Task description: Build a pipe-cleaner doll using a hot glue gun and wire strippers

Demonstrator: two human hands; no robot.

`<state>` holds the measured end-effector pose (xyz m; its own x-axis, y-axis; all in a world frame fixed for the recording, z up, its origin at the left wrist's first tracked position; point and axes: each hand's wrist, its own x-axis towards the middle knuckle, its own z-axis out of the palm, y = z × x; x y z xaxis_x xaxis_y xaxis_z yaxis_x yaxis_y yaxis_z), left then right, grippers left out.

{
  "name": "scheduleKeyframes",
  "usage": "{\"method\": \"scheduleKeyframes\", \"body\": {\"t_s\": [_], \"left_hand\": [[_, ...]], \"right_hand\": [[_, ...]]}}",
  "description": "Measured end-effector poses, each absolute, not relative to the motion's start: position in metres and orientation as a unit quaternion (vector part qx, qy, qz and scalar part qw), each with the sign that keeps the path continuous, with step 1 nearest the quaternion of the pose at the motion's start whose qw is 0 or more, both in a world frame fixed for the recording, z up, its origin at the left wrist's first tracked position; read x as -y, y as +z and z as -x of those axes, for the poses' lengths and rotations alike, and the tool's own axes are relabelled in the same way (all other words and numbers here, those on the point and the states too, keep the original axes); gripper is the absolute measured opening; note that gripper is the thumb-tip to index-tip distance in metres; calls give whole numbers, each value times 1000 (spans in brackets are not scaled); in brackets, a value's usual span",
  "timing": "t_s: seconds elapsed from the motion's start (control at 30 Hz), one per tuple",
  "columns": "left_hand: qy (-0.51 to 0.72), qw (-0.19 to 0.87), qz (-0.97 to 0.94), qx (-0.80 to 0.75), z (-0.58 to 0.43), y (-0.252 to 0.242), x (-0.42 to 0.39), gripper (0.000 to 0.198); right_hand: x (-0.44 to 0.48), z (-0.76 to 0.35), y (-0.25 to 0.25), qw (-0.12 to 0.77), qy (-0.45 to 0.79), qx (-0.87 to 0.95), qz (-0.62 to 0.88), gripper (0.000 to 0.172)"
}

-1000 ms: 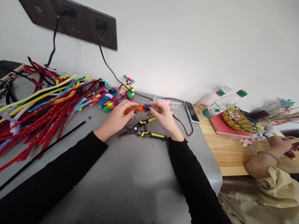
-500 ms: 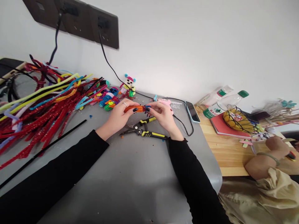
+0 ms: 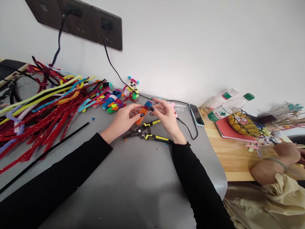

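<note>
Bundle (image 3: 140, 120), orange with a blue end (image 3: 148, 104): held up over the tabletop (image 3: 133, 178), between the two hands. Long axis aslant, the blue end pointing up, away and toward the right fingers, the orange part down among the left. Left hand (image 3: 120, 122): nearer of the two; fingers closed on the orange part, thumb across its near face. Right hand (image 3: 168, 119): fingers curled and parted, thumb and index tips just beside the blue end; nothing seen gripped, contact of the thumb not certain. Pliers (image 3: 156, 138): on the tabletop, below the fingers. Stems (image 3: 59, 108), mixed colours: left of the left fingers. Figures (image 3: 132, 85): beyond the left fingers, by the wall (image 3: 162, 57). Phone (image 3: 196, 115): right of the right fingers, well apart.
</note>
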<state>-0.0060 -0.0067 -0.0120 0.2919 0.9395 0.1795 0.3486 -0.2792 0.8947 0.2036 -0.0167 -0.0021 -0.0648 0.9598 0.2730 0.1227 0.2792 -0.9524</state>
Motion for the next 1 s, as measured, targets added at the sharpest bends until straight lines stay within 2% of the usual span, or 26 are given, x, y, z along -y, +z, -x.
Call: {"method": "scheduleKeyframes", "body": {"t_s": [0.17, 0.27, 0.53, 0.63, 0.73, 0.8, 0.87, 1.0], "left_hand": [[391, 427, -639, -506, 4, -11, 2, 37], [373, 424, -644, -517, 2, -12, 2, 28], [363, 166, -776, -488, 2, -23, 1, 6], [373, 79, -771, -511, 20, -4, 1, 15], [338, -14, -727, -598, 57, 35, 1, 31], [279, -65, -683, -672, 86, 59, -2, 42], [189, -88, -650, -730, 113, 74, -7, 45], [60, -89, -643, -759, 144, 67, -24, 47]], "right_hand": [[13, -204, -5, 553, 347, 560, 509, 29], [13, -205, -3, 567, 348, 537, 518, 28], [17, -193, -5, 590, 349, 520, 509, 25], [17, -193, -8, 592, 343, 523, 509, 25], [16, -196, -9, 591, 334, 524, 514, 26], [15, -198, -10, 594, 331, 524, 513, 25], [13, -199, -11, 597, 329, 523, 511, 24], [12, -198, -15, 606, 328, 518, 506, 21]]}}
